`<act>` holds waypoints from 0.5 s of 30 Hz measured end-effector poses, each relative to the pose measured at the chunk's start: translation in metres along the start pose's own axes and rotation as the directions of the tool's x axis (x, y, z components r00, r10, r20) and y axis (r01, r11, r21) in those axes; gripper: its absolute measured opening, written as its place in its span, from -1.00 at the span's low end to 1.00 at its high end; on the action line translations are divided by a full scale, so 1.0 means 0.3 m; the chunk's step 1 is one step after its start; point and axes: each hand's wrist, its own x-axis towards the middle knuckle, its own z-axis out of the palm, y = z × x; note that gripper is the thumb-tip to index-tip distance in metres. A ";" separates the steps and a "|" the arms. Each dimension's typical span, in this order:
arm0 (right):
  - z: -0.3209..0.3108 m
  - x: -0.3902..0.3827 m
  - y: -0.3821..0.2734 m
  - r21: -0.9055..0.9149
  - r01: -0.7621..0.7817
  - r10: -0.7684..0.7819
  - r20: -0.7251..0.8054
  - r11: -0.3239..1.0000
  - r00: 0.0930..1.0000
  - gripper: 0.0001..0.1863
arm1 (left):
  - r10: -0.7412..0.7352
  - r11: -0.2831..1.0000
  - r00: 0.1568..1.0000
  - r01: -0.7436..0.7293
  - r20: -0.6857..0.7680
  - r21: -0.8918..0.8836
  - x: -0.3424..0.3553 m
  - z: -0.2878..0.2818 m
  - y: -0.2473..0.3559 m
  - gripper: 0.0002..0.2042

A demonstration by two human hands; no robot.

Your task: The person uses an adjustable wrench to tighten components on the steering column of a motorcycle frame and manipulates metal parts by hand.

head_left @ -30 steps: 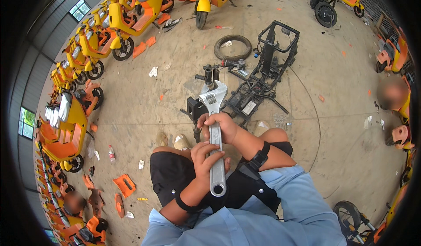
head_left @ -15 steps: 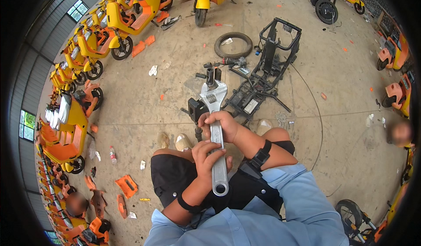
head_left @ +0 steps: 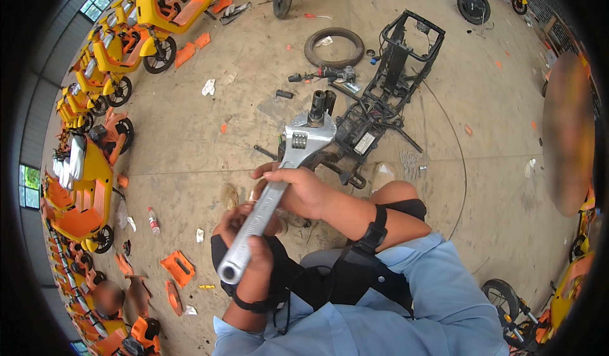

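Observation:
A large silver adjustable wrench (head_left: 257,223) slants from upper right to lower left in front of me. Its jaws sit around the base of a dark upright tube (head_left: 317,106), with a second dark tube close behind. My right hand (head_left: 295,190) is closed around the upper handle, just below the wrench head. Near the handle's lower end, my left hand (head_left: 250,245) grips it with the thumb across the near side. Most of the part below the jaws is hidden by the wrench and my hands.
Beyond the wrench lies a stripped black scooter frame (head_left: 387,102). A power tool (head_left: 327,74), a loose tyre (head_left: 335,47) and a short dark cylinder (head_left: 285,94) rest on the concrete floor. Yellow-orange scooters (head_left: 82,188) line the left; orange panels (head_left: 177,267) lie nearby.
The wrench handle has swung left, its lower end moving from in front of my middle toward my left knee. Both hands moved with it. The view has shifted slightly.

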 end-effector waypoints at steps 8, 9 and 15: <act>0.003 0.229 0.051 0.095 0.160 -0.155 -0.051 0.983 0.987 -0.77 | -0.476 0.793 0.862 0.333 -0.177 -0.510 0.278 -0.099 -0.063 -0.45; 0.007 0.250 0.048 0.119 0.203 -0.196 -0.063 0.972 0.978 -0.77 | -0.502 0.773 0.848 0.353 -0.169 -0.527 0.323 -0.107 -0.079 -0.46; 0.000 0.428 0.018 0.119 0.360 -0.329 -0.222 0.925 0.918 -0.82 | -0.544 0.657 0.838 0.453 0.039 -0.603 0.579 -0.177 -0.158 -0.54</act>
